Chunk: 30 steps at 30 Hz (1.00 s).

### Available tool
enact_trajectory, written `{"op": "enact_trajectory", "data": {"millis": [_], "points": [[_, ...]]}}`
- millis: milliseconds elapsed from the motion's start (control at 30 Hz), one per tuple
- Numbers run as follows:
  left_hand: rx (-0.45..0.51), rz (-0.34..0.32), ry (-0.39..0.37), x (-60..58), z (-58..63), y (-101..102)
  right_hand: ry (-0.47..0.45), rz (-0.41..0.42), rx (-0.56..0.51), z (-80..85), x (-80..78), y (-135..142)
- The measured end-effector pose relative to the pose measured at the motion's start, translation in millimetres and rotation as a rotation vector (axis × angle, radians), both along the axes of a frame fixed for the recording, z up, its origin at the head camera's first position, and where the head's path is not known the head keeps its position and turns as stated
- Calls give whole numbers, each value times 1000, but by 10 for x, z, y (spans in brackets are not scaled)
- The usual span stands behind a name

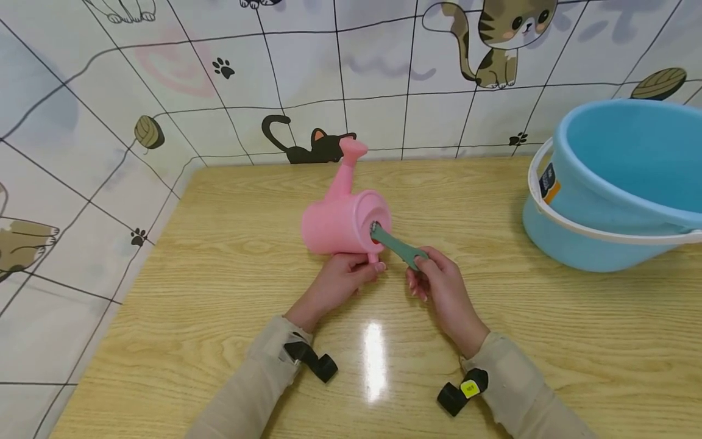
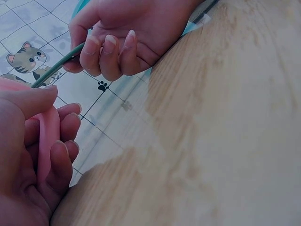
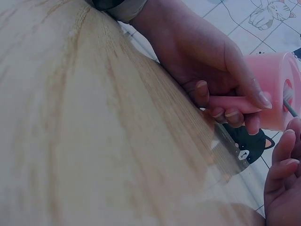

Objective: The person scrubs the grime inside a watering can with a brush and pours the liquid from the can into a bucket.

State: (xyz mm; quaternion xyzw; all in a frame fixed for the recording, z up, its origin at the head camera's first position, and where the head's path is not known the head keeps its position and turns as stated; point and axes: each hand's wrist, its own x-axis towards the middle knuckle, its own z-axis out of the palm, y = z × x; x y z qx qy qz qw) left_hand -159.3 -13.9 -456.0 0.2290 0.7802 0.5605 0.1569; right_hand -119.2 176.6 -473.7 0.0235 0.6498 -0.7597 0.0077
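A pink watering can [image 1: 331,228] is tipped on its side, its round opening facing right and its spout pointing toward the wall. My left hand [image 1: 342,277] grips the can's handle [image 2: 48,141], fingers curled round it in both wrist views. In my right hand [image 1: 444,289] is a green-handled brush [image 1: 401,249], pinched near the handle's end between thumb and fingers. The brush's bristled head sits at the can's opening, partly inside it; the rest of the head is hidden by the can.
A large light blue bucket [image 1: 595,253] with a white handle stands at the right of the wood-grain table [image 1: 230,244]. Behind and to the left rises a wall [image 1: 378,67] with cat drawings and grid lines. A camera is strapped to each wrist.
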Motion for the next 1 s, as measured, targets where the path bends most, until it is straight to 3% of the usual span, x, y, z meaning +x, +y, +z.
{"op": "enact_trajectory", "data": {"millis": [233, 1000], "points": [[-14, 18, 6, -99, -238, -9, 2, 9, -1, -2, 7, -2], [-21, 32, 25, -112, -276, -19, -4, 23, 23, -4, 5, -17]]}}
